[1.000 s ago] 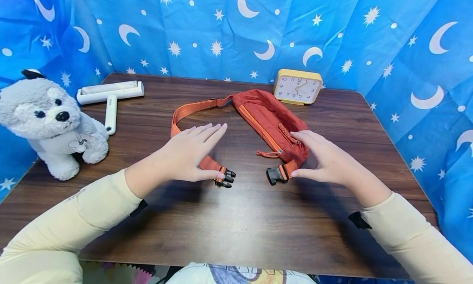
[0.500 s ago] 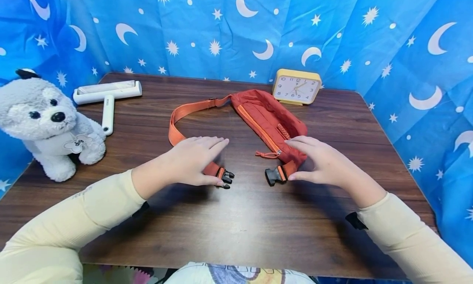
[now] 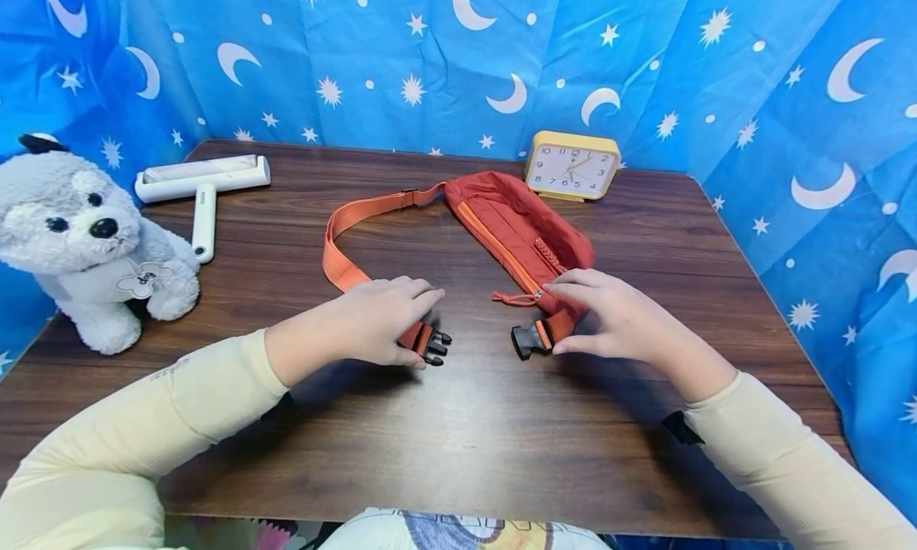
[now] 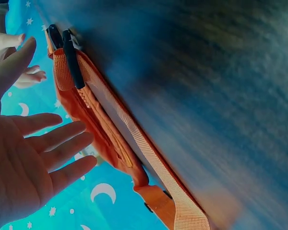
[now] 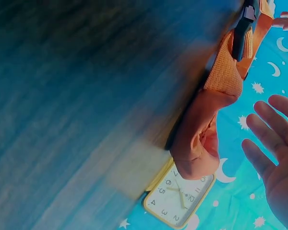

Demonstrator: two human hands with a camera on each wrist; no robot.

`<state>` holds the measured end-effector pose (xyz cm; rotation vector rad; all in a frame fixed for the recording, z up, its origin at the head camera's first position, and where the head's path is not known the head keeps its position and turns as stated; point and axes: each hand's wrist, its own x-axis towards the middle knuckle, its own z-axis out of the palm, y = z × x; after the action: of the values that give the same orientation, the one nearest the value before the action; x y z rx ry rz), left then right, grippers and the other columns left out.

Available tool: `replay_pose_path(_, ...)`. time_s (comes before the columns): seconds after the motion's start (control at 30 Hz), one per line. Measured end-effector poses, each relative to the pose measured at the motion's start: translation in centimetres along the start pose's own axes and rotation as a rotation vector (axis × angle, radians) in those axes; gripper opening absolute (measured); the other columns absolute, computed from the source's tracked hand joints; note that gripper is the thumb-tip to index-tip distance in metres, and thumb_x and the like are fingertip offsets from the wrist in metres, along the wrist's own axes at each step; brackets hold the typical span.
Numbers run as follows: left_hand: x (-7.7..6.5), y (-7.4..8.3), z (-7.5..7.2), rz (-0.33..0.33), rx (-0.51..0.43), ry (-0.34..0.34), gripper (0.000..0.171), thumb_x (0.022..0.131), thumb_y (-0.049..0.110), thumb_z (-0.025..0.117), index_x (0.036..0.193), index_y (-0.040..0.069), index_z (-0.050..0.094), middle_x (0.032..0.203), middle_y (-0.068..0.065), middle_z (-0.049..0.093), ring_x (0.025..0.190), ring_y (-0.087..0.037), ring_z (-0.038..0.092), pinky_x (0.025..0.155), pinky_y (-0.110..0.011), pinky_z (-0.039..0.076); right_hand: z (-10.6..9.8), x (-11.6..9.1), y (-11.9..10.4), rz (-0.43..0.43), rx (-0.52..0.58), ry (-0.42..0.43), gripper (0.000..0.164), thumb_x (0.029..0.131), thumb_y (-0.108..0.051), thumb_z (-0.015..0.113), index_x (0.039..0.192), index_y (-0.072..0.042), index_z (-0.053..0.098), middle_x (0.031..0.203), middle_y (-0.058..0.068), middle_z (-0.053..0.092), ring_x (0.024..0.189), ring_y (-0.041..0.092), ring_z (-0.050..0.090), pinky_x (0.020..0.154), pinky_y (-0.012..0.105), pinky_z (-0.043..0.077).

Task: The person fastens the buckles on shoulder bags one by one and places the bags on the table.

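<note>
A red waist bag [image 3: 505,224] lies on the table, its orange strap [image 3: 361,209] looping left and toward me. The strap ends in a black pronged buckle half [image 3: 433,345]; the matching socket half [image 3: 526,340] lies at the bag's near end, apart from it. Over the pronged end hovers my left hand [image 3: 380,319], its fingers loosely extended, apart from the strap in the left wrist view [image 4: 33,158]. My right hand [image 3: 623,315] is above the socket end, thumb near the webbing. In the right wrist view its fingers are spread beside the bag [image 5: 201,129], holding nothing.
A yellow-framed clock [image 3: 573,165] stands behind the bag. At the left are a grey plush dog [image 3: 93,247] and a white lint roller [image 3: 204,188] on the brown table [image 3: 458,454]. A blue curtain [image 3: 401,48] with moons and stars surrounds the back and sides.
Both hands have lowered toward the buckle halves, and the right has shifted slightly left. The whole scene has slid a little left in the head view. The bag and strap keep their layout.
</note>
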<state>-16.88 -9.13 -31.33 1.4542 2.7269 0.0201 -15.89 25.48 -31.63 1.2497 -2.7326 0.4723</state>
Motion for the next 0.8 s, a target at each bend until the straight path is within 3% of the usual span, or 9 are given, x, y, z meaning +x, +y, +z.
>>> replay_pose_path(0.17, 0.1, 0.1, 0.1, -0.018, 0.01, -0.007, 0.087, 0.074, 0.054, 0.072, 0.135, -0.001, 0.045, 0.124, -0.013, 0.052, 0.109, -0.025, 0.051, 0.088, -0.041, 0.044, 0.3, 0.1, 0.0, -0.004, 0.015, -0.015, 0.072, 0.07, -0.045, 0.079, 0.125, -0.003, 0.058, 0.121, 0.005, 0.055, 0.103, 0.016, 0.05, 0.087, 0.041, 0.044)
replay_pose_path(0.37, 0.4, 0.3, 0.4, -0.015, 0.05, -0.011, 0.076, 0.071, 0.057, 0.073, 0.121, 0.003, 0.054, 0.104, -0.005, 0.054, 0.091, -0.019, 0.052, 0.074, -0.037, 0.046, 0.6, 0.2, 0.1, -0.017, 0.036, -0.015, 0.071, 0.07, -0.046, 0.079, 0.124, -0.004, 0.059, 0.119, 0.006, 0.056, 0.107, 0.018, 0.051, 0.09, 0.043, 0.043)
replay_pose_path(0.8, 0.8, 0.5, 0.5, -0.034, 0.032, -0.068, 0.06, 0.068, 0.052, 0.078, 0.102, 0.009, 0.055, 0.089, 0.0, 0.049, 0.081, -0.017, 0.049, 0.067, -0.034, 0.044, 1.2, 0.3, 0.5, -0.099, 0.04, -0.001, 0.061, 0.067, -0.037, 0.083, 0.112, -0.001, 0.063, 0.108, 0.006, 0.06, 0.101, 0.018, 0.054, 0.086, 0.042, 0.044)
